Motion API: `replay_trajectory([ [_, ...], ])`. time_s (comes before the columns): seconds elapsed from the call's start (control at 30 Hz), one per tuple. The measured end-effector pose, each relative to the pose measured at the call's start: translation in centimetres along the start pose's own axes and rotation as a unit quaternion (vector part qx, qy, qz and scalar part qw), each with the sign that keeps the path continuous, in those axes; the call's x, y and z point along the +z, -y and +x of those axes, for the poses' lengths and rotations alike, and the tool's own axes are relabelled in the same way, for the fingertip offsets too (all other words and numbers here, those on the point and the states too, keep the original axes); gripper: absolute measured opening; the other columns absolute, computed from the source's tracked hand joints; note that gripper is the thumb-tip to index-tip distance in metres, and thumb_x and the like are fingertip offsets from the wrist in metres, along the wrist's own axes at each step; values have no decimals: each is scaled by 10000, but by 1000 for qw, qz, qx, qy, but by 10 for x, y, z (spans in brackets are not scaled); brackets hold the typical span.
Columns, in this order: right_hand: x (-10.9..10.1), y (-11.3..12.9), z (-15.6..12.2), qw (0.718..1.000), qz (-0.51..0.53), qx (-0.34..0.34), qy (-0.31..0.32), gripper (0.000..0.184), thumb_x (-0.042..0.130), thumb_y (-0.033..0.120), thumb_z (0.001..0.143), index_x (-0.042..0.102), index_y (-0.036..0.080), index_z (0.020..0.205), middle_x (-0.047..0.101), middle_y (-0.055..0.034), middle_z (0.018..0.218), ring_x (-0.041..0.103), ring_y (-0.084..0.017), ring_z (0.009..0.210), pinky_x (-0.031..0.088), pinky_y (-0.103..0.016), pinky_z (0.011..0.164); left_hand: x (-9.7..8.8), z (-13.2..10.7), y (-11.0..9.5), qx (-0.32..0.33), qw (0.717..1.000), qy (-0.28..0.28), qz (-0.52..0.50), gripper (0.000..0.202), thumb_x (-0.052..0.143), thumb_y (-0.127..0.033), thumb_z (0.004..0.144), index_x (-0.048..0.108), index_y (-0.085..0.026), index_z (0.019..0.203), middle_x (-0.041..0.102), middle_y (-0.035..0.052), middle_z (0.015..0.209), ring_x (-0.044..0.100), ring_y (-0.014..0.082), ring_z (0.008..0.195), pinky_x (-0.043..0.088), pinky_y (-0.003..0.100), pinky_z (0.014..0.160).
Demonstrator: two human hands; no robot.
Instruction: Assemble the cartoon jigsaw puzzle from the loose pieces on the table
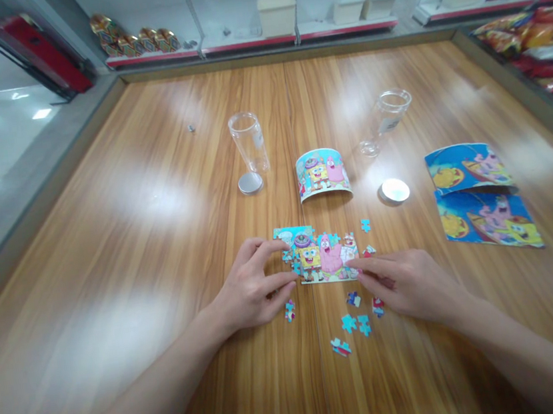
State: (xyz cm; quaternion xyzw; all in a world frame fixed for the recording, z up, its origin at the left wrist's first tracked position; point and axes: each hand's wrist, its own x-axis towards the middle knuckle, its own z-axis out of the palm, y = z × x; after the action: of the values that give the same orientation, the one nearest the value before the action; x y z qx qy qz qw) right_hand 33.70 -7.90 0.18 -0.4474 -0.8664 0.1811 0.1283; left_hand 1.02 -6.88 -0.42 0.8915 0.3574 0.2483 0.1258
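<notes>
A partly assembled cartoon jigsaw puzzle [330,255] lies flat on the wooden table between my hands. My left hand [255,282] rests at its left edge, fingers apart and fingertips touching the pieces there. At the right edge, my right hand [406,278] has its index finger stretched onto the puzzle, with the thumb just below. Loose pieces lie around: a blue piece [365,225] at the upper right, a colourful piece [290,310] below my left hand, and several nearer me, such as a light-blue piece [348,323]. A curved picture card [323,174] of the same scene stands behind.
Behind stand a clear plastic jar [249,144] with a silver lid [250,183] and another clear container [390,112]. A second silver lid [394,190] lies right of the card. Blue picture sheets [489,218] are farther right. Shelves [246,41] line the table's far side.
</notes>
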Motion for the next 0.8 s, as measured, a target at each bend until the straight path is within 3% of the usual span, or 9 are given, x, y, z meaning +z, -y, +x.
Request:
replay_trajectory([
  [0.33, 0, 0, -1, 1000, -8, 4, 0, 284, 525, 331, 971, 690, 286, 1198, 768, -22, 930, 711, -169, 693, 466, -285, 596, -1, 1, 2, 2, 1000, 2, 12, 226, 696, -177, 820, 758, -246, 1025, 549, 110, 1325, 486, 287, 1170, 444, 498, 978],
  [0.57, -1, 0, 0, 1000, -1, 8, 3, 281, 525, 324, 970, 692, 282, 1193, 769, -24, 929, 712, -165, 693, 469, -277, 598, 1, 3, 1, 46, 999, 7, -5, 253, 653, -131, 854, 700, -202, 1093, 696, 59, 1175, 593, 198, 990, 432, 470, 985],
  [0.8, -1, 0, 0, 1000, -5, 8, 6, 283, 525, 327, 971, 695, 288, 1193, 768, -24, 919, 700, -152, 667, 459, -264, 579, -1, 2, 2, 42, 999, 23, 0, 272, 643, -138, 864, 684, -208, 1124, 702, 45, 1193, 581, 194, 986, 433, 455, 976],
])
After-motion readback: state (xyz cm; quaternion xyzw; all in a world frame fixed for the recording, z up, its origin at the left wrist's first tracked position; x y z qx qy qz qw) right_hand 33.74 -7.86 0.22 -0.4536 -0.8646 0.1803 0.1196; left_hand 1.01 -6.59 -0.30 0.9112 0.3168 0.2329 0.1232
